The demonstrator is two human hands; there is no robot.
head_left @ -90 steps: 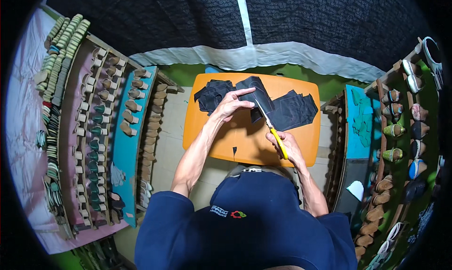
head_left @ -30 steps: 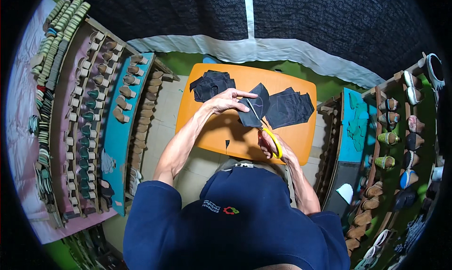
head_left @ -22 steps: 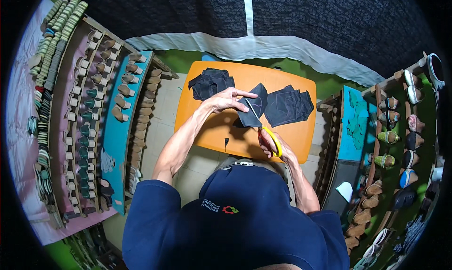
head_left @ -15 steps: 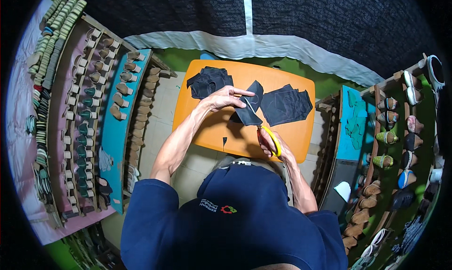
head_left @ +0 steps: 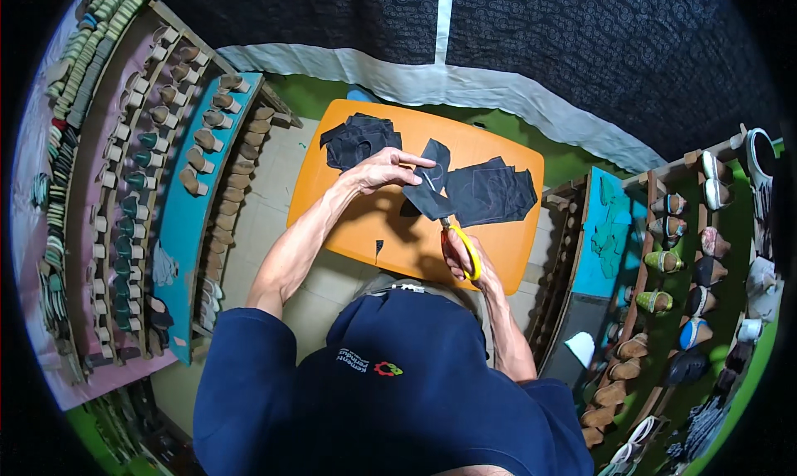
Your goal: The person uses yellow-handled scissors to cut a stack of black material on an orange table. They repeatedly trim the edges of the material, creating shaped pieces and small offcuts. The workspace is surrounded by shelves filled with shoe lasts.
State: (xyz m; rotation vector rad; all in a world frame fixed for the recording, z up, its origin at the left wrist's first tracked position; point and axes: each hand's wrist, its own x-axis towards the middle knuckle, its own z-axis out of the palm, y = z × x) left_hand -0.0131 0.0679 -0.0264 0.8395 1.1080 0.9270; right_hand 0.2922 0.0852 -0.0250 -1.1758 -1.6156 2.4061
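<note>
Over the orange table [head_left: 336, 237], my left hand [head_left: 382, 174] pinches a dark piece of fabric [head_left: 427, 202] between thumb and fingers. My right hand [head_left: 462, 262] is wrapped round the yellow-handled scissors [head_left: 475, 258], to the right of and nearer than the left. Their blades point away from me and meet the held fabric; part of them is hidden by it. Just behind my hands the upper end of the fabric sticks up. A stack of dark fabric pieces [head_left: 490, 193] lies to the right, and a crumpled dark pile [head_left: 362, 139] at the far left.
A small dark scrap [head_left: 379, 248] lies near the table's front edge. Racks of shoe lasts and shoes [head_left: 195, 162] stand on the left, and another shoe rack [head_left: 664, 262] on the right. A dark patterned curtain [head_left: 548, 48] hangs behind the table.
The whole view has shifted and turned slightly, so the table and my hands appear further left. Both grips are unchanged; the scissors stay at the fabric.
</note>
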